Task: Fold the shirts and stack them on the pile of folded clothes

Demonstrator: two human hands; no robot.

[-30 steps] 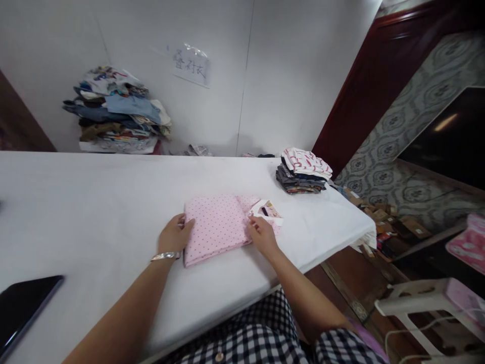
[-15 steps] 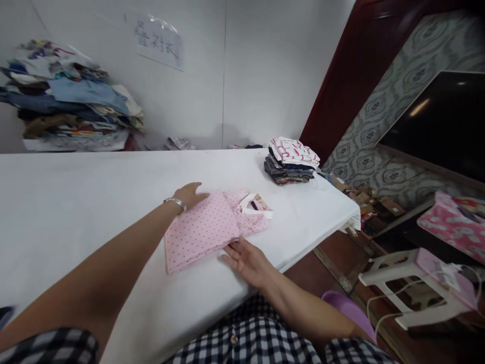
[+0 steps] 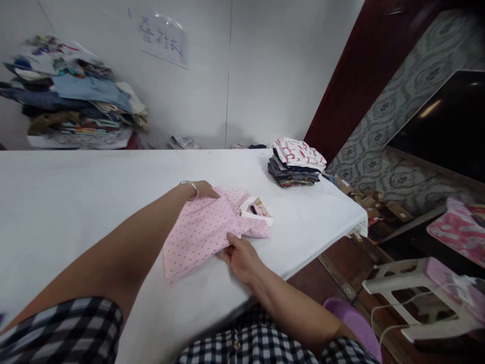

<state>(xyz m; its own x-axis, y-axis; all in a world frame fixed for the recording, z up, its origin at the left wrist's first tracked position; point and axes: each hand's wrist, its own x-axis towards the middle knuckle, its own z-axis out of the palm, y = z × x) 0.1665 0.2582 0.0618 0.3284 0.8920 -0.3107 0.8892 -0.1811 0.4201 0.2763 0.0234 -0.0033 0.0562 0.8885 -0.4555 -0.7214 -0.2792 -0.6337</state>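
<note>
A pink dotted shirt with a white collar lies folded on the white-covered table, its collar pointing right. My left hand, with a silver bracelet at the wrist, grips the shirt's far edge; its fingertips are partly hidden by the cloth. At the near edge, my right hand pinches the fabric, thumb on top and fingers beneath. Between the hands the cloth is slightly lifted, and its lower left corner hangs toward the table's front.
Folded clothes are stacked at the table's right back. A tall heap of clothes stands behind the table at left. A paper sign hangs on the wall. On the floor at right are a plastic stool and a purple basin.
My right hand has closed on the shirt's near edge, thumb now on top. My left hand has moved right along the far edge and gripped it. The shirt has lifted slightly.
</note>
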